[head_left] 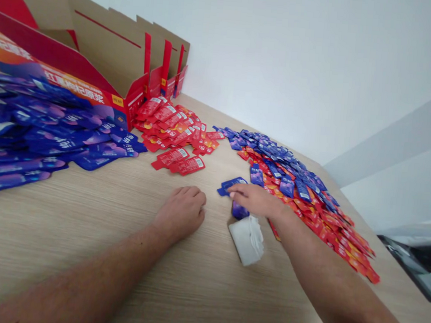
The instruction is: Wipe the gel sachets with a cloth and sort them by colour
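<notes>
Touching blue packet (227, 186), right hand (254, 198) curled, grip unclear, left hand (184, 210) curled, palm hidden

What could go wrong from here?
Pulling back, the right hand could nudge the white paper stack on its near side. The right forearm, overlapping the edge of the red pouches in this view, might brush some out of place. Blue pouches lying loose on those red ones could slide and mix further.
</notes>
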Demonstrator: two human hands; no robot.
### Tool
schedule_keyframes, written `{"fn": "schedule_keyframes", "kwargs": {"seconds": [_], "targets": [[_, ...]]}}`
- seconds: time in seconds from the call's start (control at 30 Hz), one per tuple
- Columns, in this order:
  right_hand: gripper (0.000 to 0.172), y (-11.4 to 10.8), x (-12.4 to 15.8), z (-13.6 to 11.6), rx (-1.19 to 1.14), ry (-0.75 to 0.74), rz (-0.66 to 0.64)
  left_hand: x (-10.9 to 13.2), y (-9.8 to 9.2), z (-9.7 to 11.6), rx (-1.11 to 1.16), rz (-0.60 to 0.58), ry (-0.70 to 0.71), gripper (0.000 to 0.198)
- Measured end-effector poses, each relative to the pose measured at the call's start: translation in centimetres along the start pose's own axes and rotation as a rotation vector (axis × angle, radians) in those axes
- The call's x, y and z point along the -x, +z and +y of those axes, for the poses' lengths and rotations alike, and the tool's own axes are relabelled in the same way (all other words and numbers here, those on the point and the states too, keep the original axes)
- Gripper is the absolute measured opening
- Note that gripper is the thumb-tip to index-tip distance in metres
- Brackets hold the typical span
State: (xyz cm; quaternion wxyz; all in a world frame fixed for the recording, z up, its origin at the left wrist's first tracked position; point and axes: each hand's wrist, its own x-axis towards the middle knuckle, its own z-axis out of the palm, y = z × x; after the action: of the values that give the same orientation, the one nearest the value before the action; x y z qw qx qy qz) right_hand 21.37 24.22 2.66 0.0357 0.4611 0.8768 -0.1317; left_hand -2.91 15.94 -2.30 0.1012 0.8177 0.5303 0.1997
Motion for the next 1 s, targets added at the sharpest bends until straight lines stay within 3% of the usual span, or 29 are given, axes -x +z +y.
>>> {"fn": "schedule_keyframes", "kwargs": {"seconds": [0.1, 0.2, 0.43, 0.6, 0.8, 1.0], "targets": [[0.032, -2.7, -2.4, 1.4, 0.056, 0.115, 0.168, 0.0, 0.0, 0.0, 0.006, 0.001, 0.003, 0.016], [0.033, -3.9, -6.9, 4.5, 0.189, 0.217, 0.281, 0.0, 0.0, 0.0, 0.013, -0.008, -0.001, 0.016], [0.057, -3.7, -18.7, 13.0, 0.255, 0.355, 0.320, 0.1, -0.2, 0.2, 0.054, -0.040, -0.034, 0.014], [0.074, -2.8, -24.2, 16.9, 0.241, 0.471, 0.265, 0.0, -0.2, 0.2, 0.076, -0.076, -0.056, 0.013], [0.072, -1.6, -26.3, 18.3, 0.217, 0.561, 0.157, 0.1, -0.3, 0.3, 0.100, -0.105, -0.080, 0.014], [0.070, -1.7, -23.5, 15.6, 0.277, 0.500, 0.098, 0.1, -0.3, 0.2, 0.079, -0.098, -0.071, 0.015]]}}
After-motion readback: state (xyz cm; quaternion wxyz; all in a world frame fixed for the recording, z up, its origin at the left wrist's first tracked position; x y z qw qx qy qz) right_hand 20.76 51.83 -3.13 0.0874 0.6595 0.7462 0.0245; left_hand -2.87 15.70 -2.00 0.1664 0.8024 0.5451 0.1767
